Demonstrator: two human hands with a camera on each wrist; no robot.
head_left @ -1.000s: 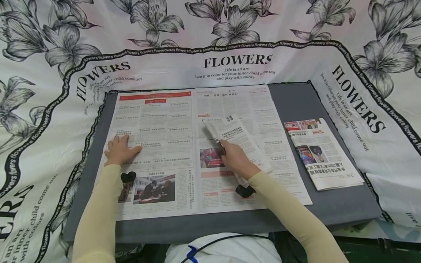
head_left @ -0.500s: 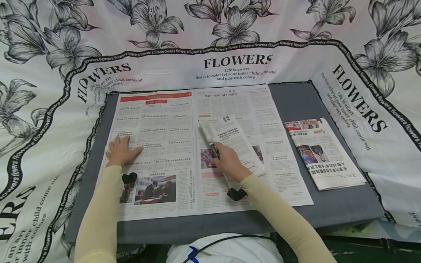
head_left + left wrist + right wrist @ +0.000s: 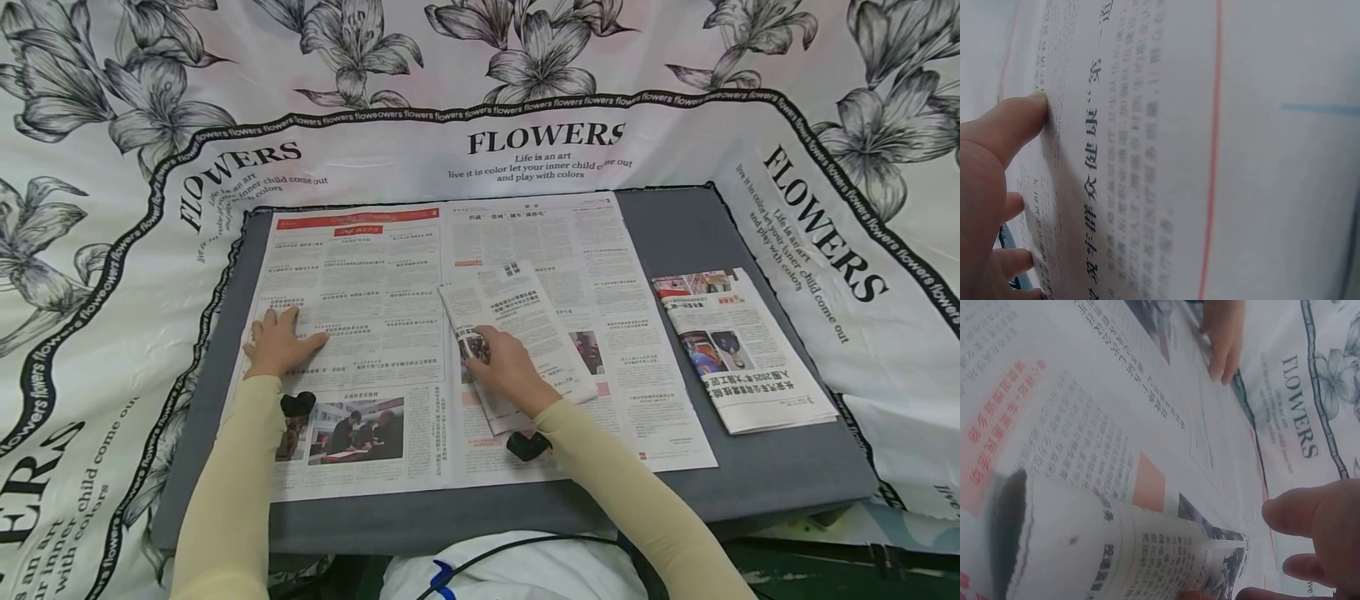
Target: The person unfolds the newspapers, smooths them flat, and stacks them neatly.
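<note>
Grey tabletop before you

Your opened newspaper lies spread across its left and middle, reaching the far edge, with grey surface showing along your near side. To your right, just beside it but not touching, lies a folded newspaper, set at a slant.

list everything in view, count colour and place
table: 1, grey, centre
open newspaper: 1, white, black and red print, flat on table
folded paper: 1, white, black print, on open newspaper
folded newspaper: 1, white, coloured print, right side of table
flower-print cloth: 1, white and black, behind and beside table
cable: 1, black, bottom centre
tie: 1, blue, on cable
fabric: 1, white, bottom centre
wrist pieces: 2, black, near wrists
sleeves: 2, pale yellow, on arms
left hand: 1, bare, on open newspaper
right hand: 1, bare, on folded paper
</note>
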